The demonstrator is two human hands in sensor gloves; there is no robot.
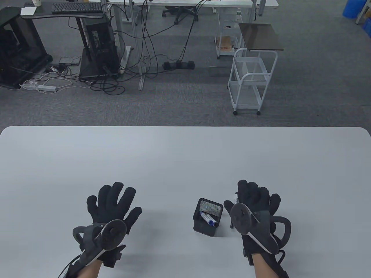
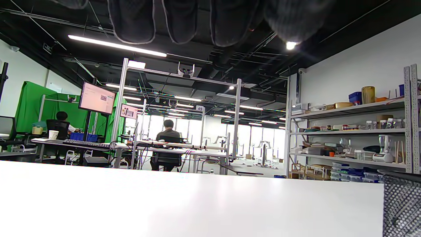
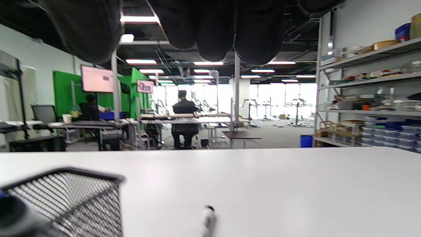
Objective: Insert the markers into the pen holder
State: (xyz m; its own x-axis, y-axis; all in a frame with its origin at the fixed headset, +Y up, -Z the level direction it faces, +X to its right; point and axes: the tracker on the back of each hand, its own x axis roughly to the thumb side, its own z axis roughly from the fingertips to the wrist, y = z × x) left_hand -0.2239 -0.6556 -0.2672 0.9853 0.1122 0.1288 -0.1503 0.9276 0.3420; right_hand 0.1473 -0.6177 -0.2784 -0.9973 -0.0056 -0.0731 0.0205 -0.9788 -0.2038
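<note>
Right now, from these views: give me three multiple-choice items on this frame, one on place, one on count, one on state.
1. The pen holder stands:
A. between the hands
B. left of both hands
C. at the table's far edge

2. Blue-capped markers in the holder:
A. none
B. two
C. five

3. The marker below the right hand:
A. upright in the holder
B. lying on the table
C. held by the left hand

Key: 1 A, table view shows it between them; 2 B, two blue caps show; 3 B, right wrist view shows it flat.

Grey carpet (image 1: 185,95) stretches beyond the white worktop (image 1: 185,156), with a white wire trolley (image 1: 251,81) far right and cabled desks (image 1: 72,14) far left.
</note>
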